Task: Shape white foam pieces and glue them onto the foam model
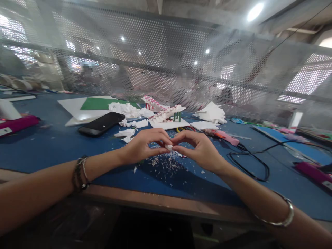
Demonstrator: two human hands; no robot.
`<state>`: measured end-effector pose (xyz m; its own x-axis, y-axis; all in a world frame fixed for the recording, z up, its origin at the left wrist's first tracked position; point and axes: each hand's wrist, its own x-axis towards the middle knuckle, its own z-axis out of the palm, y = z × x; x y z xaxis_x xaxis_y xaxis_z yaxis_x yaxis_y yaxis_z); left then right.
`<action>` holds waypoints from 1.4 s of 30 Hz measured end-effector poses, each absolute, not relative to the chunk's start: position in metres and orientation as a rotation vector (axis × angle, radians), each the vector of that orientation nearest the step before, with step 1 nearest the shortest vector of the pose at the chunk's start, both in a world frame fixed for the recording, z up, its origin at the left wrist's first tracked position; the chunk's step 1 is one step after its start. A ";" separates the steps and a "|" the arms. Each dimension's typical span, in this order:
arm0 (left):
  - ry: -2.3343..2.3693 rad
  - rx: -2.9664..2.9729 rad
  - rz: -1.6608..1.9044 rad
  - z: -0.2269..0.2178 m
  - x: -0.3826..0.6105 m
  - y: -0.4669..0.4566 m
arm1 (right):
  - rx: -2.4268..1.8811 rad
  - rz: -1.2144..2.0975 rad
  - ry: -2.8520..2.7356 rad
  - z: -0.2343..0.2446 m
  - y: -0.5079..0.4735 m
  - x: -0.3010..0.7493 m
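Observation:
Above the front of the blue tabletop (103,155), my left hand (145,143) and my right hand (198,147) meet at their fingertips. Both pinch one small white piece (168,147); its material is too small to make out. Beneath them lie scattered white shavings and crumbs (166,167). Just beyond my hands stands a small model (166,114) with a wavy pale top on green posts, on a white base. Torn white paper scraps (127,133) lie left of my fingers.
A black phone (102,123) lies at left, before a green sheet (95,103). White crumpled paper (124,110) and a paper stack (212,112) sit behind. At right are a pink-handled tool (227,137), its looped black cable (259,178) and a magenta object (315,175). Perforated mesh (155,55) closes the back.

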<state>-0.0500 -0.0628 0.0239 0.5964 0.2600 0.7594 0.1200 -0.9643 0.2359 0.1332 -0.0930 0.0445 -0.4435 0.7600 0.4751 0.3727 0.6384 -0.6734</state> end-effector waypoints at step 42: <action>0.400 2.314 1.174 0.024 -0.048 -0.065 | -0.842 0.801 -1.951 0.042 -0.092 0.128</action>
<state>-0.0476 -0.0646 0.0242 0.5826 0.4717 0.6618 0.0303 -0.8264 0.5623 0.1283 -0.0924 0.0416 -0.4183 0.7936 0.4418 0.2545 0.5693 -0.7817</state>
